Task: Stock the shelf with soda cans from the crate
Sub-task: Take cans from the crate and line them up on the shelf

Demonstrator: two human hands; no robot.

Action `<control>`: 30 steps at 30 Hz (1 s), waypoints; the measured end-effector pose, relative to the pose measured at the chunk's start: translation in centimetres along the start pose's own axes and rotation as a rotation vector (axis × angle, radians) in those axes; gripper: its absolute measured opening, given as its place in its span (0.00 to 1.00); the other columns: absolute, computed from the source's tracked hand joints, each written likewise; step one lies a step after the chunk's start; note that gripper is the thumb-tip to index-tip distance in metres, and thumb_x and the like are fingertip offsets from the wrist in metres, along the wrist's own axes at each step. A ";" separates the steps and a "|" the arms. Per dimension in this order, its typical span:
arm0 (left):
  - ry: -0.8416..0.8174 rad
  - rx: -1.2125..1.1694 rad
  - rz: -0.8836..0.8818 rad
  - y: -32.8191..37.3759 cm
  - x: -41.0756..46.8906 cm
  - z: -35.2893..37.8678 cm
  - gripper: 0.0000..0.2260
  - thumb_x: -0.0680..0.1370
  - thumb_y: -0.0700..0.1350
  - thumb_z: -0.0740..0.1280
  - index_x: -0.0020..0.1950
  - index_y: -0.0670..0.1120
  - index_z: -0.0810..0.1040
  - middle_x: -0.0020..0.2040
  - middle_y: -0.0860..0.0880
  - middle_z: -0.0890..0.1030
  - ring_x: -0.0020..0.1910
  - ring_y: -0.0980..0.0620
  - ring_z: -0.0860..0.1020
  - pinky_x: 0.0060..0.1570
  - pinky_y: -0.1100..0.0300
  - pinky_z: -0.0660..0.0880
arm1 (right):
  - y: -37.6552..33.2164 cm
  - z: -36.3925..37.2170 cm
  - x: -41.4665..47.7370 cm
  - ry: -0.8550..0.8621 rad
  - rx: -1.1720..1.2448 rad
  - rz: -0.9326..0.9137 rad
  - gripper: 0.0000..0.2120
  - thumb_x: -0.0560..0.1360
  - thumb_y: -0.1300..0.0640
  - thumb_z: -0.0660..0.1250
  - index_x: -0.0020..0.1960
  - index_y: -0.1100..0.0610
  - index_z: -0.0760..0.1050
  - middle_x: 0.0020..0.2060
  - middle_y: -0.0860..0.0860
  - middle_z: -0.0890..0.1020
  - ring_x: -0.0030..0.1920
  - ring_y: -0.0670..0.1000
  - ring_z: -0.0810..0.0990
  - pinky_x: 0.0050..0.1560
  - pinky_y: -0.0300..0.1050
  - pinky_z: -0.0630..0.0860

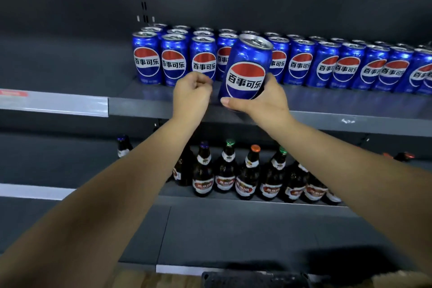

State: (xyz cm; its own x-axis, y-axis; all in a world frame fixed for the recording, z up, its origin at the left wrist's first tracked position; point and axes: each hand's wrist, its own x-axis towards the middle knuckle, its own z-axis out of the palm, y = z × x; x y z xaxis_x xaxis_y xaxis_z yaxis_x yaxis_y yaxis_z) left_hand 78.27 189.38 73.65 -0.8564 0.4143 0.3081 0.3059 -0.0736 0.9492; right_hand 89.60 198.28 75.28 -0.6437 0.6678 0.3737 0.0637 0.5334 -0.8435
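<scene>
Head view: every place below is given against the soda shelf (327, 100), nearest things first.
Dark rim (254, 279): seen at the bottom edge, far below the soda shelf. It is judged to be the crate, though too little is shown to be sure.
Brown bottles (245, 177): ranged on the tier just below the soda shelf, labels turned outward. They are not part of this job.
Left hand (192, 93): raised to the front lip of the soda shelf, just before the third can of the front row. The fingers are curled in on themselves and nothing is seen inside them. It is judged to be kept close so the row can be steadied.
Right hand (264, 100): clamped round the lower half of the held can (245, 70), thumb laid across the front beneath the logo.
Held can: carried above the front lip of the soda shelf and not yet set down. It is tilted, top leaning toward the back, and the logo is faced outward to match the row.
Stocked cans (301, 63): stood upright on the soda shelf, several deep, logos faced out for shoppers.
Step in hand: a place in front of the row is judged to be the target.
</scene>
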 end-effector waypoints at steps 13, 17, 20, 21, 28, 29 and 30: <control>-0.303 0.439 0.132 -1.3 7.4 1.5 0.10 0.70 0.32 0.61 0.39 0.45 0.77 0.35 0.48 0.78 0.43 0.42 0.79 0.47 0.49 0.78 | 3.9 3.1 7.5 -0.010 -0.155 0.144 0.43 0.53 0.50 0.83 0.64 0.59 0.70 0.56 0.49 0.80 0.57 0.47 0.78 0.58 0.39 0.73; -0.343 0.439 0.125 -1.9 8.6 1.5 0.11 0.69 0.32 0.58 0.34 0.44 0.76 0.31 0.49 0.78 0.32 0.46 0.75 0.43 0.47 0.79 | 4.1 3.5 8.9 -0.008 -0.211 0.191 0.38 0.56 0.54 0.83 0.62 0.59 0.71 0.56 0.50 0.80 0.57 0.49 0.77 0.55 0.40 0.73; -0.393 0.449 0.081 -2.1 8.9 1.5 0.13 0.69 0.32 0.57 0.32 0.45 0.77 0.31 0.45 0.80 0.27 0.46 0.76 0.40 0.49 0.80 | 3.9 4.1 9.7 -0.006 -0.234 0.213 0.37 0.59 0.56 0.82 0.63 0.60 0.70 0.58 0.51 0.79 0.59 0.50 0.76 0.54 0.38 0.70; -0.395 0.455 0.073 -2.2 8.9 1.6 0.12 0.68 0.32 0.57 0.33 0.43 0.78 0.31 0.44 0.81 0.27 0.45 0.76 0.39 0.50 0.80 | 3.9 4.2 9.9 -0.004 -0.235 0.219 0.36 0.60 0.56 0.82 0.63 0.60 0.69 0.58 0.52 0.78 0.59 0.50 0.75 0.53 0.37 0.70; -0.365 0.455 0.049 -2.5 8.9 1.6 0.13 0.70 0.32 0.57 0.41 0.40 0.81 0.35 0.43 0.83 0.25 0.49 0.76 0.40 0.54 0.80 | 4.5 4.8 10.7 -0.024 -0.226 0.230 0.36 0.66 0.56 0.78 0.67 0.60 0.63 0.59 0.50 0.76 0.60 0.48 0.73 0.53 0.35 0.66; -0.370 0.444 0.036 -2.5 8.9 1.6 0.12 0.70 0.32 0.57 0.41 0.40 0.81 0.36 0.43 0.83 0.26 0.49 0.76 0.41 0.54 0.80 | 4.7 4.9 10.8 -0.036 -0.223 0.233 0.39 0.66 0.55 0.78 0.69 0.60 0.60 0.62 0.51 0.75 0.63 0.50 0.73 0.55 0.36 0.66; -0.376 0.431 0.022 -2.5 8.9 1.5 0.13 0.70 0.32 0.57 0.41 0.40 0.81 0.36 0.43 0.83 0.27 0.49 0.77 0.42 0.54 0.80 | 4.8 5.1 10.8 -0.046 -0.213 0.238 0.42 0.66 0.55 0.78 0.72 0.59 0.57 0.64 0.52 0.74 0.65 0.51 0.72 0.57 0.37 0.66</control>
State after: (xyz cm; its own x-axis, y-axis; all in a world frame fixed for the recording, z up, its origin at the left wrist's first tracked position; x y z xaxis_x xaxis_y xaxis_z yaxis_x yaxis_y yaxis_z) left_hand 70.56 194.63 73.93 -0.6652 0.7169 0.2087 0.5316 0.2585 0.8066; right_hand 79.07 205.42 73.35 -0.6252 0.7652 0.1538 0.3716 0.4651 -0.8035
